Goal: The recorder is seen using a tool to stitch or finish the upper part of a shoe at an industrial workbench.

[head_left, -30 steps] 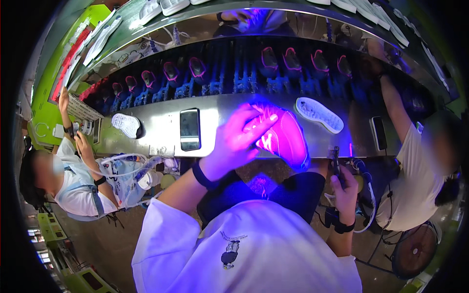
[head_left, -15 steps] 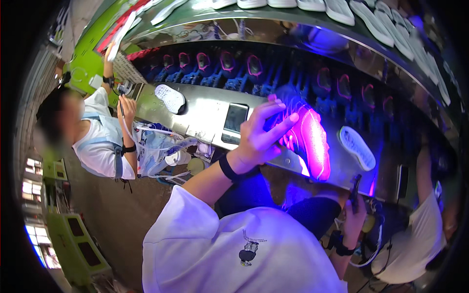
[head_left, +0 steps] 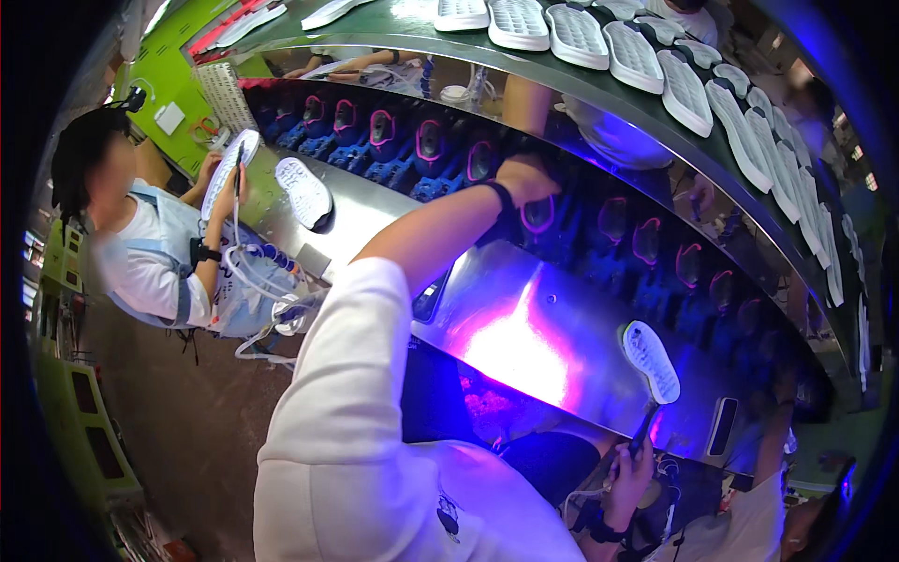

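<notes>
My left hand (head_left: 527,178) reaches out over the far rack, its fingers hidden from view. Just below it sits a dark shoe upper (head_left: 537,215) with a pink outline; whether the hand grips it cannot be told. Close to my body, my right hand (head_left: 629,476) is closed around a slim dark brush-like tool (head_left: 644,426). The tool's far end meets or overlaps the lower end of a white shoe sole (head_left: 652,363) lying on the metal bench (head_left: 581,304). Bright pink-violet light falls on the bench between my hands.
Dark shoe uppers (head_left: 429,140) line the blue rack behind the bench. Above runs a green shelf (head_left: 412,26) bearing several white soles (head_left: 567,36). Another sole (head_left: 304,192) lies to the left, near a co-worker (head_left: 154,253) handling a sole. A phone-like dark object (head_left: 721,426) rests at right.
My left hand has moved from the pink-lit shoe over the bench away to the rack, and that shoe is gone from the bench. The right hand's tool now reaches the sole.
</notes>
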Available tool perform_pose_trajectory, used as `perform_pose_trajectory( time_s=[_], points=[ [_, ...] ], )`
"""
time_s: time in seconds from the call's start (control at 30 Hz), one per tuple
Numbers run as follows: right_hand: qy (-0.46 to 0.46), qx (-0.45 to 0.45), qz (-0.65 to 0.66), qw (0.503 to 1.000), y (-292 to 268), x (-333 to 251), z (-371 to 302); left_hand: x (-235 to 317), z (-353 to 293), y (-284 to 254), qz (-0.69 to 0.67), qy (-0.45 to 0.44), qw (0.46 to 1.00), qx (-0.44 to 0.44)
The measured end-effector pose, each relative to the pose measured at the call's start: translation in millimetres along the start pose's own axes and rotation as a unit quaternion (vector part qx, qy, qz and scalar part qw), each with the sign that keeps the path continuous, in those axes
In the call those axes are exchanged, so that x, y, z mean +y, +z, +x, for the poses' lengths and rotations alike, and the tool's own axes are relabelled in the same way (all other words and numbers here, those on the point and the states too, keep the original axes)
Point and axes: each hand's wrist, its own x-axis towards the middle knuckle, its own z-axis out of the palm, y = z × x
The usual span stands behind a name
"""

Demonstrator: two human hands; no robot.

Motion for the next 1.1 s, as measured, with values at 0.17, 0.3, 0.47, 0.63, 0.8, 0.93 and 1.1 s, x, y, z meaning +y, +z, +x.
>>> perform_pose_trajectory(
  time_s=[0.17, 0.3, 0.47, 0.63, 0.8, 0.93, 1.1],
  points=[
    [0.005, 0.047, -0.03, 0.998, -1.0, -2.2, -4.8, -23.0, 89.4, 50.8, 0.155, 0.053, 0.98, 0.11],
    [0.011, 0.042, -0.054, 0.998, -3.3, 2.4, 0.5, -20.7, 108.3, 72.2, 0.221, 0.009, 0.972, 0.084],
    [0.018, 0.09, -0.012, 0.996, 6.4, -3.6, 8.4, 65.6, 65.0, 92.6, 0.079, 0.235, 0.958, 0.144],
    [0.003, 0.082, 0.024, 0.996, 3.3, -6.8, 10.9, 94.2, 70.0, 211.2, 0.026, 0.065, 0.964, 0.255],
    [0.0, 0.042, 0.069, 0.997, 7.5, -5.5, 10.7, 16.5, 129.3, 205.6, 0.074, 0.061, 0.943, 0.32],
    [0.009, 0.077, 0.052, 0.996, -10.9, 17.3, 15.1, 63.4, 75.0, 201.7, -0.071, 0.049, 0.931, 0.355],
    [-0.001, 0.04, 0.064, 0.997, -6.9, 11.8, 33.1, 42.8, 52.5, 171.0, 0.007, 0.065, 0.976, 0.209]
  ],
)
